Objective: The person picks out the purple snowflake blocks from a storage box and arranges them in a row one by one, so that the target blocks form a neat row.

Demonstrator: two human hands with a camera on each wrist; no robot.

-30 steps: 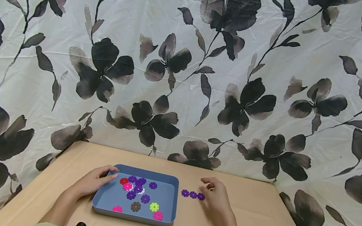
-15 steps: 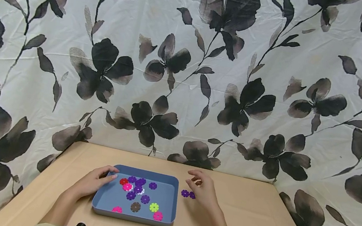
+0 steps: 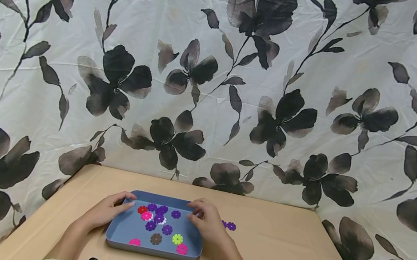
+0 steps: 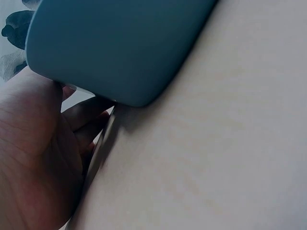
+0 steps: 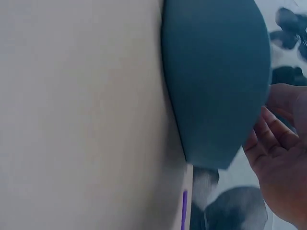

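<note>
My left hand [image 3: 105, 211] holds the left rim of the blue-grey tray [image 3: 151, 251], its thumb over the edge and its fingers outside the wall. In the tray lie several notched flower-shaped plastic discs: purple [image 3: 167, 230], red [image 3: 142, 209], pink [image 3: 181, 248], brown [image 3: 156, 238], yellow-green [image 3: 177, 238] and a partly covered white one. My right hand [image 3: 208, 224] hovers at the tray's right rim, fingers loosely bent over the inside, nothing visible between them. Behind it, purple discs [image 3: 232, 226] lie in a row on the table, partly hidden by the hand.
The tan table [image 3: 295, 251] runs back to a white cloth [image 3: 209, 13] printed with dark flowers. In the right wrist view, the tray's outer wall [image 5: 216, 86] rises beside the right hand, and a purple disc edge [image 5: 184, 208] shows on the table.
My right hand has moved left from the row of purple discs to the tray's right rim. The left hand and the tray have stayed in place.
</note>
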